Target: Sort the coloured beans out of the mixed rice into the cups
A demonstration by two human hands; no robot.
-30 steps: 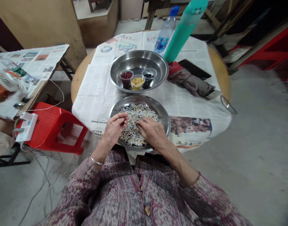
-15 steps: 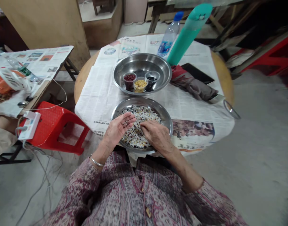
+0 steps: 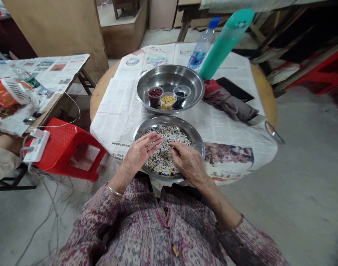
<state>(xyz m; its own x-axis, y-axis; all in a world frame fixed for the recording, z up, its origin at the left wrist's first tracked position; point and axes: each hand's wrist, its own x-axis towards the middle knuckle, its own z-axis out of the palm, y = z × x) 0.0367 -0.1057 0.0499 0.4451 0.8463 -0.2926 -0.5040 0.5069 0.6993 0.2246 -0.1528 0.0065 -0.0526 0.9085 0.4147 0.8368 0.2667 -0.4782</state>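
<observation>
My left hand (image 3: 142, 151) is turned palm up over the left side of a steel basin (image 3: 198, 144), its fingers stretched out and slightly cupped. Whether small beans lie in its palm I cannot tell. In the basin is a mix of white grains (image 3: 165, 166) with yellow, dark red and black beans. Above the mix, on the right, my right hand (image 3: 187, 160) has thumb and fingers pinched together; what is between them is too small to see. A second steel basin (image 3: 170, 70) behind holds three clear cups: red beans (image 3: 155, 92), yellow beans (image 3: 168, 99) and black beans (image 3: 181, 94).
Newspaper (image 3: 116, 107) covers the round table. At its back right stand a plastic bottle (image 3: 202, 44) and a teal umbrella-like case (image 3: 226, 46), near a grey-red cloth bundle (image 3: 230, 99) and a dark tablet (image 3: 235, 89). A red stool (image 3: 66, 147) with a power strip (image 3: 37, 146) is left.
The right hand's pinched fingers have lifted slightly and shifted right, away from the left hand. The left palm has tilted a little. The whole view has shifted slightly.
</observation>
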